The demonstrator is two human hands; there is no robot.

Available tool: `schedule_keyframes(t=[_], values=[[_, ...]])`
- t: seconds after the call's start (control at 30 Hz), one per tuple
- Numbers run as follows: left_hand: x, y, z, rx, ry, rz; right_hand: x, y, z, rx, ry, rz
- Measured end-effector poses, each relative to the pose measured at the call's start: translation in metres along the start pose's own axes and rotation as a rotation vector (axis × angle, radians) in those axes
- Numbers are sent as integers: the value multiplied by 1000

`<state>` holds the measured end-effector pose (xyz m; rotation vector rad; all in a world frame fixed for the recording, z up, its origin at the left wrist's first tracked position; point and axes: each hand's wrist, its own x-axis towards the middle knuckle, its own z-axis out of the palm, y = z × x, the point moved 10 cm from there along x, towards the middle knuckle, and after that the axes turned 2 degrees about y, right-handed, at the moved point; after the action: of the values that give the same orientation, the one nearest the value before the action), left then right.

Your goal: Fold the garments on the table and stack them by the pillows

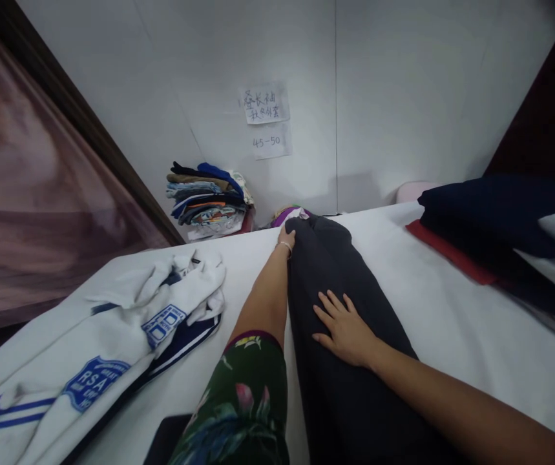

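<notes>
A long dark grey garment (355, 284), folded narrow, stretches from the table's far edge toward me. My left hand (285, 239) reaches out to its far left corner and grips the cloth there, the fingers partly hidden by fabric. Flat on the middle of the garment lies my right hand (345, 326), with fingers spread. Beside my left arm is a crumpled white sweatshirt (126, 336) with blue lettered patches and stripes.
On the white table (432, 290), a pile of dark blue, red and white clothes (500, 213) sits at the right. Folded clothes (209, 197) are stacked beyond the far edge, below handwritten paper signs (267, 119) on the wall. A pinkish curtain (49, 174) hangs at left.
</notes>
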<state>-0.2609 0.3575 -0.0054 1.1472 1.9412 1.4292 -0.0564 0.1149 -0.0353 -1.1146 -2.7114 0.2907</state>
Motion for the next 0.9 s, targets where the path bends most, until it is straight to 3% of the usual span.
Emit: schedule_keyframes(t=[0.17,0.27,0.43,0.53,0.63,0.7,0.8,0.9], values=[[-13,-35,2,141,-43,-60,1,-1,-6,29,-6,-1],[-16,-41,-7,209,-15,-81,1,-1,-5,37,-8,4],[-26,-22,-30,283,60,-14,1,-1,-5,50,-17,3],[-41,-1,-28,317,47,81,1,-2,-6,51,-8,-1],[-63,22,-1,415,-40,255,2,-2,-6,56,0,-5],[-78,23,33,505,-207,317,2,-2,-6,59,2,-4],[-95,2,76,609,-457,247,2,-1,-6,57,2,3],[-96,-7,85,606,-496,173,2,-1,-6,59,-9,11]])
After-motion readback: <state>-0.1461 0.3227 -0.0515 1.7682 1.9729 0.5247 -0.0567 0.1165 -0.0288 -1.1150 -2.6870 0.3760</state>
